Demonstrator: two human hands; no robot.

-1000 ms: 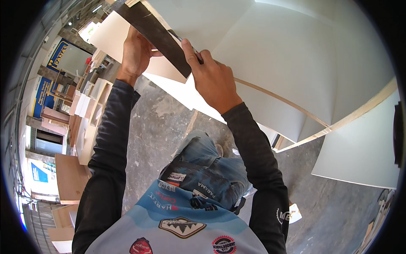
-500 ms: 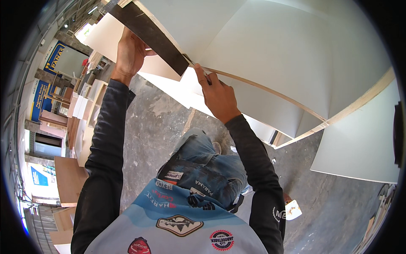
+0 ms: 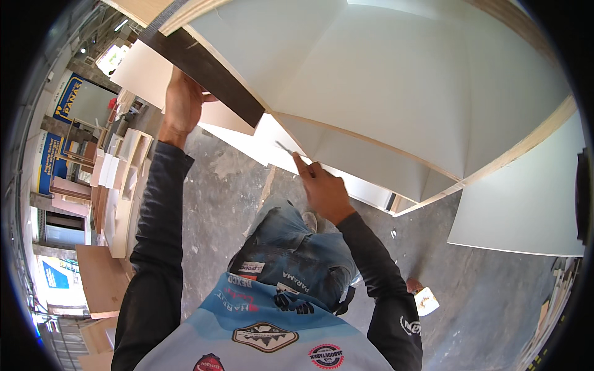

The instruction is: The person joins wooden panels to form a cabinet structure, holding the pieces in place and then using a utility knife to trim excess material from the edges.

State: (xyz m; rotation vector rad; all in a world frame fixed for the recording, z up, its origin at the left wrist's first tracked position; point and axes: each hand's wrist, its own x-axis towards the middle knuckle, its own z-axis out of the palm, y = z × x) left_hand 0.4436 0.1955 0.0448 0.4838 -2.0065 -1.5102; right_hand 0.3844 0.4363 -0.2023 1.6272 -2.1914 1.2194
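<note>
A dark brown strip [image 3: 213,74] lies along the wooden edge of a large white-lined cabinet [image 3: 377,80], at the upper left of it. My left hand [image 3: 184,102] is up against the strip from below, closed on it, with most of its fingertips hidden behind it. Lower and to the right, my right hand [image 3: 325,191] grips a thin-bladed knife [image 3: 284,147]. The blade points up and left, apart from the strip's end and from the cabinet's edge. The knife's handle is mostly covered by my fingers.
A wooden divider edge [image 3: 371,143] runs across the cabinet front. A pale panel [image 3: 520,204] stands at the right. Shelving units [image 3: 127,191] and boards [image 3: 102,272] fill the left side. Below me is a grey concrete floor [image 3: 213,229], with a small white piece [image 3: 427,302] on it.
My right hand has drawn the knife down, away from the strip's end and the cabinet edge. My left hand stays at the strip. The whole view has shifted slightly.
</note>
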